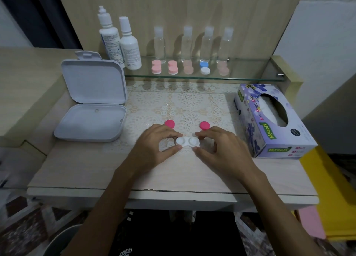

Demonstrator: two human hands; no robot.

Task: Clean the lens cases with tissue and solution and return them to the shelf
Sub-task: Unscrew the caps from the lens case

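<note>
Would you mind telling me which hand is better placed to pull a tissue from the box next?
The right hand, probably: the tissue box stands just to its right, while the left hand is across the lens case that both pinch.

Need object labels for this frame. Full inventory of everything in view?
open lens case: 1, white, on the table between both hands
loose caps: 2, hot pink, just behind the hands
lens cases on the glass shelf: 5, four pink, one blue and white
solution bottles: 2, white, shelf's left end
clear bottles: 4, transparent, in a row behind the shelf cases
storage box: 1, white, lid open, table left
tissue box: 1, purple floral, table right
left hand: pinches the case's left end
right hand: pinches the case's right end
</note>
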